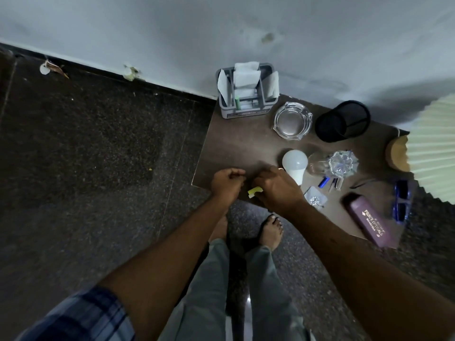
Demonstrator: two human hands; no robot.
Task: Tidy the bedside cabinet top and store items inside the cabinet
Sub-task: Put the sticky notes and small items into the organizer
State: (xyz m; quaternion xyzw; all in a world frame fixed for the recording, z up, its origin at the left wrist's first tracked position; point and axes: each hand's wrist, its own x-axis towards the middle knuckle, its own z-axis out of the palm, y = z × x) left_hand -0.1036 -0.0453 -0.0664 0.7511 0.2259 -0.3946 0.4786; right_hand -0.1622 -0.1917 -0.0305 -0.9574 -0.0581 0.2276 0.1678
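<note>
Here fingers [261, 181] of the right hand [277, 189] pinch a yellow scrap [254, 192]; left hand [227, 184] curled

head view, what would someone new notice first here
Both hands meet at the front edge of the cabinet top: the left hand is curled, the right hand is close beside it, and a yellow scrap peeks out between them. Just behind the right hand sits a white bulb. Nearer the wall, a black mesh cup lies tipped over beside a glass ashtray.
</note>
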